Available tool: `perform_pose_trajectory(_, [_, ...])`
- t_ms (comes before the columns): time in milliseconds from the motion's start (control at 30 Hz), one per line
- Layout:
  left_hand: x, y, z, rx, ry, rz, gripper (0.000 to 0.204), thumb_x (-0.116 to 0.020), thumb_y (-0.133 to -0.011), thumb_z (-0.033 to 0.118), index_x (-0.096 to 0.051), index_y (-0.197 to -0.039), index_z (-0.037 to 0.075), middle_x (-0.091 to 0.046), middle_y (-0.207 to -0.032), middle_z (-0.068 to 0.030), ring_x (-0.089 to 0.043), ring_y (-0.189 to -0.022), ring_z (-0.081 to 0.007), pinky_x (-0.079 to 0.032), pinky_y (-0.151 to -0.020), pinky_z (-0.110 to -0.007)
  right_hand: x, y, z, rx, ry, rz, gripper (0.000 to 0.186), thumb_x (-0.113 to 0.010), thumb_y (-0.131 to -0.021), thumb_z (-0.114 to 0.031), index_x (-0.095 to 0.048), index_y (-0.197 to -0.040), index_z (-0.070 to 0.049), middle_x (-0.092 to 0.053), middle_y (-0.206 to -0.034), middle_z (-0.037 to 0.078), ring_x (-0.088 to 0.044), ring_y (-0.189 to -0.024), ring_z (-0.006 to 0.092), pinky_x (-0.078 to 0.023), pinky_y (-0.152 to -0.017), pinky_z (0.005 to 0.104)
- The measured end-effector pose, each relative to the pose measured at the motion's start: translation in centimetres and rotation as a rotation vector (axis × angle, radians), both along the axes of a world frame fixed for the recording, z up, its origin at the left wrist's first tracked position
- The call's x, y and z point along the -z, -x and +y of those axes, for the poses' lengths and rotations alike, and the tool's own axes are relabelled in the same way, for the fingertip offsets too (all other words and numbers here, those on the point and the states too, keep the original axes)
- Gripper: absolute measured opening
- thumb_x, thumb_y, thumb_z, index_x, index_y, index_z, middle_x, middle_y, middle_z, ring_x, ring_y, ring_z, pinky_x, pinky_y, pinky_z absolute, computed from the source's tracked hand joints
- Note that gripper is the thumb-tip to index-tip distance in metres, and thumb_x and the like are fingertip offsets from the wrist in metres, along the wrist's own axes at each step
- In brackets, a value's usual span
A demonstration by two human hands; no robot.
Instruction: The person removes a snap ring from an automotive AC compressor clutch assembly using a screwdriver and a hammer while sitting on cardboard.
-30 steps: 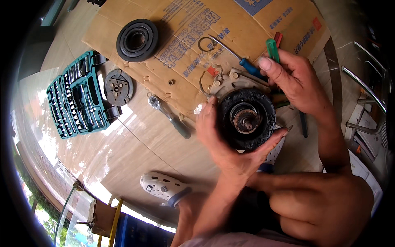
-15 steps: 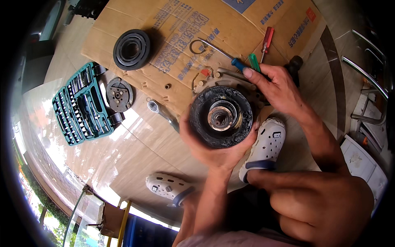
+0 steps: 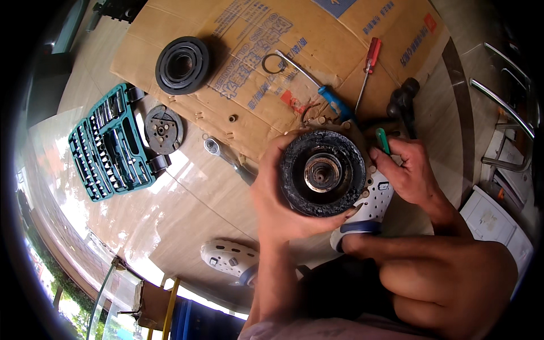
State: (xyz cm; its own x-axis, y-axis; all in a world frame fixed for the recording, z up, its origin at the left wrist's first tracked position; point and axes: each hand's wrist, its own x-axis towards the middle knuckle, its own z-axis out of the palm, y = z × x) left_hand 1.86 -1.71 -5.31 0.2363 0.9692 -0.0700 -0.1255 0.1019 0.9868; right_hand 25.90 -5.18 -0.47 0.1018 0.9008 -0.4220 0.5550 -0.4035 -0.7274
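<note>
At the centre of the frame, our left hand (image 3: 277,218) cups the black-ringed compressor (image 3: 322,173), face towards us, apparently to steady it; right of centre, our right hand (image 3: 411,173) has a narrow grip on a green-handled tool (image 3: 383,140).

The tiled floor (image 3: 181,212) is being partly covered by a cardboard sheet (image 3: 334,54), on which a black pulley (image 3: 193,63) and a red-handled screwdriver (image 3: 370,61) are being carried; a socket set (image 3: 111,146) and a ratchet (image 3: 215,148) are being borne by tile.

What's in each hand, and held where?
Left hand: the black round part, around its outer rim. Right hand: the green-handled tool, by its handle; other end hidden.
</note>
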Motion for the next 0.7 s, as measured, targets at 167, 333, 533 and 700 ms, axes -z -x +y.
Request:
perform_pose_trajectory(167, [0.1,-0.6,-0.3,-0.057,0.006,-0.073,0.11,-0.107,-0.052,0.025,-0.052,-0.142,-0.008,-0.073,-0.125,-0.0201,-0.074,-0.114,-0.0257,-0.059,-0.103,-0.04,-0.5,0.0,0.7,-0.024,0.008,0.021,0.025,-0.075,-0.098,-0.011,-0.064,-0.081,0.003,-0.063,-0.066,0.015,-0.057,-0.059,0.0121,-0.048,-0.055,0.0362])
perform_pose_trajectory(333, [0.0,-0.7,-0.4,-0.042,-0.039,-0.007,0.111,-0.107,-0.053,0.027,-0.052,-0.142,-0.009,-0.074,-0.125,-0.0201,-0.074,-0.114,-0.0258,-0.059,-0.103,-0.039,-1.0,-0.2,1.4,-0.031,-0.063,-0.01,0.025,-0.076,-0.099,-0.015,-0.067,-0.085,0.003,-0.063,-0.07,0.014,-0.059,-0.059,0.0211,-0.048,-0.057,0.0368])
perform_pose_trajectory(533, [-0.1,-0.6,-0.5,-0.043,-0.052,-0.004,0.111,-0.108,-0.053,0.028,-0.053,-0.141,-0.009,-0.074,-0.125,-0.02,-0.074,-0.113,-0.0257,-0.059,-0.102,-0.039,-1.5,-0.7,2.7,0.058,-0.272,0.011,0.028,-0.076,-0.103,-0.022,-0.07,-0.092,0.003,-0.066,-0.082,0.01,-0.059,-0.069,0.0156,-0.046,-0.064,0.0331])
perform_pose_trajectory(700, [-0.7,-1.0,-0.5,-0.066,0.039,-0.058,0.109,-0.107,-0.054,0.031,-0.053,-0.14,-0.008,-0.073,-0.125,-0.0201,-0.074,-0.113,-0.0264,-0.059,-0.102,-0.039,-4.0,-0.6,3.9,0.149,-0.42,0.137,0.025,-0.072,-0.107,-0.023,-0.074,-0.107,0.003,-0.067,-0.09,0.003,-0.058,-0.076,0.0097,-0.047,-0.069,0.0271])
